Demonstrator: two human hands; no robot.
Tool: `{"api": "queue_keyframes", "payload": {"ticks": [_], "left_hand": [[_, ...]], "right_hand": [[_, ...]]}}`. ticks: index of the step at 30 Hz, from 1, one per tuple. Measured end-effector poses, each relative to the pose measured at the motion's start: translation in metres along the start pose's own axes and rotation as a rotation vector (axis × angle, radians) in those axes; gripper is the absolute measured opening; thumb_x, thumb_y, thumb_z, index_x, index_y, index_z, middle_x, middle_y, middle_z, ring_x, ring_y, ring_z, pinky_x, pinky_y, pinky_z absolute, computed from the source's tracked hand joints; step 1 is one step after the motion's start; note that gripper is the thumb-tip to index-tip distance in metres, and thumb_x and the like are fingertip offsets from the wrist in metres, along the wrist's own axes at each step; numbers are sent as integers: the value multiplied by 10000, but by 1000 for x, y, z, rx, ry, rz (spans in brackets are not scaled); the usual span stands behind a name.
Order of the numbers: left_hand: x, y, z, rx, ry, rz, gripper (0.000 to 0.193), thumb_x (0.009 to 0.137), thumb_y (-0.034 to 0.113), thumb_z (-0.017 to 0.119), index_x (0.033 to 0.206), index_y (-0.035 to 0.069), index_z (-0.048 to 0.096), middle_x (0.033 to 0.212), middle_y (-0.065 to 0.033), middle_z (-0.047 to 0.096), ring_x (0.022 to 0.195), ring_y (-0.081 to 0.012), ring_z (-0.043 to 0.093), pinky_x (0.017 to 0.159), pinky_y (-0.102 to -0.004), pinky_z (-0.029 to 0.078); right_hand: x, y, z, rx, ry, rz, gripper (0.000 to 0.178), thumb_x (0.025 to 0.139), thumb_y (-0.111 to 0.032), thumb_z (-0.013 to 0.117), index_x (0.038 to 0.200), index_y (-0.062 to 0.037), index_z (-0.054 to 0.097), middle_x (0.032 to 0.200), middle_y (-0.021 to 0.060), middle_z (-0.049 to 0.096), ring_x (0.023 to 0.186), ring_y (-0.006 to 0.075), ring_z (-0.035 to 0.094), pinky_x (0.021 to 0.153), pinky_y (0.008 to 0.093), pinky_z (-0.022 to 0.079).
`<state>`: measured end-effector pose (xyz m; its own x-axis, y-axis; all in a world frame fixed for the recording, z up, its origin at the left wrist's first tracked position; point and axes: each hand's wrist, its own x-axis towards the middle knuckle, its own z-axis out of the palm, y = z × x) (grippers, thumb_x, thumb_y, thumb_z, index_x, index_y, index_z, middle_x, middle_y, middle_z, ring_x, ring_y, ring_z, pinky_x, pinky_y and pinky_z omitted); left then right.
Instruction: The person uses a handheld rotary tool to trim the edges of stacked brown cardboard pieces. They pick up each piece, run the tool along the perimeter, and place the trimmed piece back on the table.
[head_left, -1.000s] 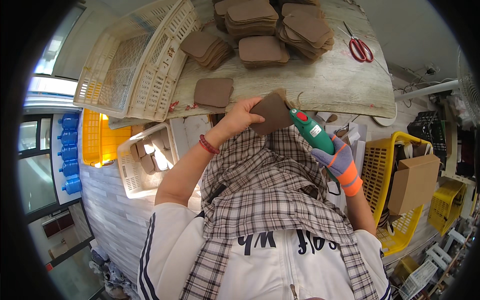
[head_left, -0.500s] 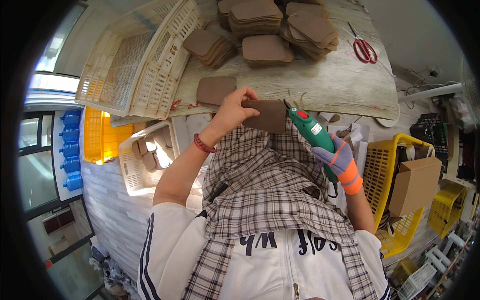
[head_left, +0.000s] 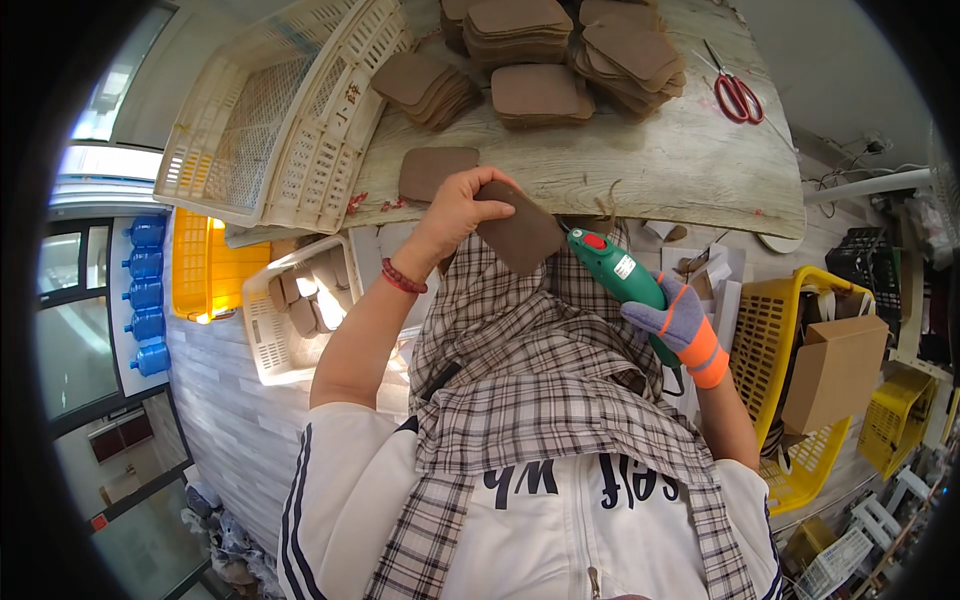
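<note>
Bare and pinching with thumb and fingers, my left hand (head_left: pixel 467 212) holds a flat brown pad (head_left: pixel 522 235) with rounded corners by its upper left part. The pad hangs tilted over my lap in front of the table edge. My right hand (head_left: pixel 678 325), in a grey and orange glove, is wrapped round green electric scissors (head_left: pixel 610 268) with a red button. Their dark tip points up and left and meets or nearly meets the pad's right edge; whether it touches I cannot tell. A single brown pad (head_left: pixel 436 172) lies on the table just beyond my left hand.
Several stacks of brown pads (head_left: pixel 540 95) stand at the back of the wooden table (head_left: pixel 700 180). Red-handled scissors (head_left: pixel 737 98) lie at the far right. A white crate (head_left: pixel 300 150) leans at the left. Yellow crates (head_left: pixel 775 350) and a white bin (head_left: pixel 262 335) stand lower down.
My left hand has turned the pad clockwise, so it hangs more steeply. The electric scissors have shifted slightly left and down, with their tip now at the pad's right edge.
</note>
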<state>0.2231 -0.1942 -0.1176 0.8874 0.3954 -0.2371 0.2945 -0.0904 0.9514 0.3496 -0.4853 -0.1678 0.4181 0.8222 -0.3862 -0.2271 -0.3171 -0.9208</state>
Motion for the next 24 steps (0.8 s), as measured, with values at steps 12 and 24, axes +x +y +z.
{"api": "queue_keyframes", "payload": {"ticks": [12,24], "left_hand": [[1,-8,15,-22,-64,-1,464,706,-77,650,1132,62,527,867,-17,617,788,-69,570,689,-211,467],[-1,14,24,221,-198,-74,583,694,-79,632,1237,74,484,805,9,565,760,-50,537,695,-203,445]], "right_hand": [[1,-4,9,-126,24,-67,468,741,-272,775,1062,6,577,779,27,614,676,57,525,609,227,460],[7,-7,13,-108,26,-71,424,750,-292,765,1009,-6,590,632,-10,548,541,35,465,489,212,388]]}}
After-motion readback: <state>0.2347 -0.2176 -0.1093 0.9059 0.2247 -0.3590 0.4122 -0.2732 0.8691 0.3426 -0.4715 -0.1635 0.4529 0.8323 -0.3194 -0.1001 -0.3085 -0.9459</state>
